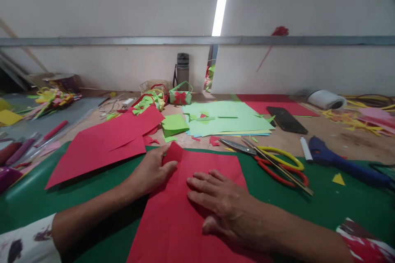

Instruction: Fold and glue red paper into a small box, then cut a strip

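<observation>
A red paper sheet (185,222) lies on the green mat (308,209) right in front of me. My left hand (152,170) pinches the sheet's far left corner and lifts it into a fold. My right hand (220,203) lies flat on the sheet with its fingers stretched out, pressing the paper down. A second, larger red sheet (105,144) rests to the left, partly on the mat.
Scissors with yellow and red handles (277,164) lie right of the sheet, with a thin stick across them. A blue glue gun (339,162), white marker (306,148), black phone (286,120), light green paper stack (225,119), small green basket (180,95), bottle (182,68) and paper scraps surround.
</observation>
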Demonstrator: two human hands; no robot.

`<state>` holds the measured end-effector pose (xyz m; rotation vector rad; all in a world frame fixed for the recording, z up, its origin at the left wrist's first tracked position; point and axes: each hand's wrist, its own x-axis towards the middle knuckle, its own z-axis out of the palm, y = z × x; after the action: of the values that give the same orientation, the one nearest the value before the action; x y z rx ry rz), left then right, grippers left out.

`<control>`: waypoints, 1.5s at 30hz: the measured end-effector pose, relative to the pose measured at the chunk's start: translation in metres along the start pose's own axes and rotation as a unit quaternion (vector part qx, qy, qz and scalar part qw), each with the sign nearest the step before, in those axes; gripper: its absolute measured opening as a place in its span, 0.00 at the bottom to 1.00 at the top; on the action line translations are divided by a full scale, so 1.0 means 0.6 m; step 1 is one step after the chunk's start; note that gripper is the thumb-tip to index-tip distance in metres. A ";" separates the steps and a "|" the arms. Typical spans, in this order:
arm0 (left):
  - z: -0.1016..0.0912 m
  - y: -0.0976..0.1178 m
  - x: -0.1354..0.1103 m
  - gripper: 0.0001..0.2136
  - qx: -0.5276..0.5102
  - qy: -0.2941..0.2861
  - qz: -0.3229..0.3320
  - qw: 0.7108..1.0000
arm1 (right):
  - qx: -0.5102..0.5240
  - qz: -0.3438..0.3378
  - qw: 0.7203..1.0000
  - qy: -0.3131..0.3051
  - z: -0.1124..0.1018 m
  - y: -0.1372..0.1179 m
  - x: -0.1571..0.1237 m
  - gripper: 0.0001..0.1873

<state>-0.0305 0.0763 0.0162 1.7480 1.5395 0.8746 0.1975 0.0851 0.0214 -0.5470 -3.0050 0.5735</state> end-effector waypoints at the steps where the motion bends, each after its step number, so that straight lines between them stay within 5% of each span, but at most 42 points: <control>1: -0.002 0.001 0.000 0.10 -0.013 -0.003 -0.011 1.000 | 0.006 0.003 1.000 -0.007 0.001 -0.002 0.002 0.25; 5: -0.008 0.005 -0.005 0.19 -0.072 -0.045 -0.068 0.994 | 0.028 0.030 0.999 -0.031 0.003 -0.006 0.000 0.29; 11: -0.006 0.004 -0.009 0.20 0.009 0.000 -0.017 1.000 | 0.030 0.035 0.998 -0.035 0.012 -0.007 0.002 0.33; 15: -0.005 0.008 -0.007 0.21 -0.040 -0.025 -0.016 0.999 | 0.031 0.029 0.998 -0.042 0.012 -0.013 0.003 0.37; 22: -0.007 0.006 -0.009 0.23 -0.131 -0.043 -0.058 0.989 | 0.017 0.024 0.998 -0.053 0.004 -0.020 -0.003 0.32; 26: -0.004 0.007 -0.012 0.22 -0.117 -0.025 -0.026 0.993 | -0.001 0.009 0.999 -0.039 0.001 -0.026 -0.006 0.27; 38: 0.022 -0.001 -0.022 0.25 -0.148 0.021 -0.024 0.989 | -0.064 -0.020 0.981 0.180 0.004 0.015 -0.053 0.10; 45: 0.049 0.017 -0.018 0.29 -0.196 0.005 -0.047 0.979 | -0.121 0.115 0.942 0.291 -0.027 0.089 -0.124 0.15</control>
<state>-0.0019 0.0636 0.0071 1.3778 1.3350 1.0573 0.2863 0.1114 0.0199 -0.9036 -2.4658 0.0204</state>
